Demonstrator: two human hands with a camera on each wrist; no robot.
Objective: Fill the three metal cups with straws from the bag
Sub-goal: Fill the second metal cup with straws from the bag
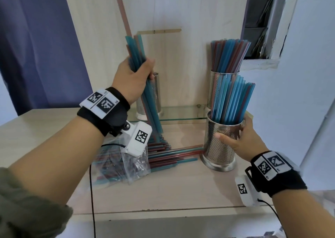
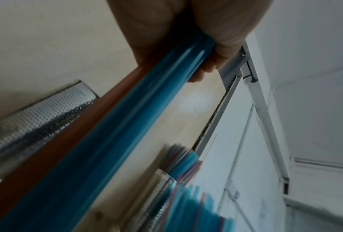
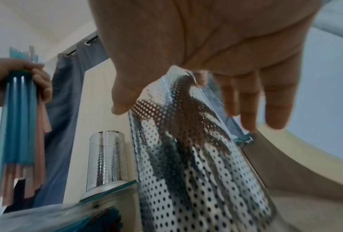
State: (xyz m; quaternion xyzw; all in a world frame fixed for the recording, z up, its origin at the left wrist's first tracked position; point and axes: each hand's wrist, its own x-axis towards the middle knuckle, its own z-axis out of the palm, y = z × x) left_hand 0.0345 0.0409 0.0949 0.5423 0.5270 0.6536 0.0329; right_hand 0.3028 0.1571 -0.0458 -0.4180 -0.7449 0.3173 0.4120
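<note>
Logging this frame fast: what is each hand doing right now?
Left hand: grips a bunch of straws, held upright.
Right hand: holds the front metal cup, thumb and fingers around its wall.

Blue and reddish-brown straws [image 1: 137, 56]; silvery, dot-perforated metal cups [image 1: 220, 143]; pale wood-grain bench [image 1: 172, 188]; clear bag [image 1: 126, 167]; purple-blue curtain [image 1: 36, 47]; black-and-white checked wristbands [image 1: 101, 102].
</note>
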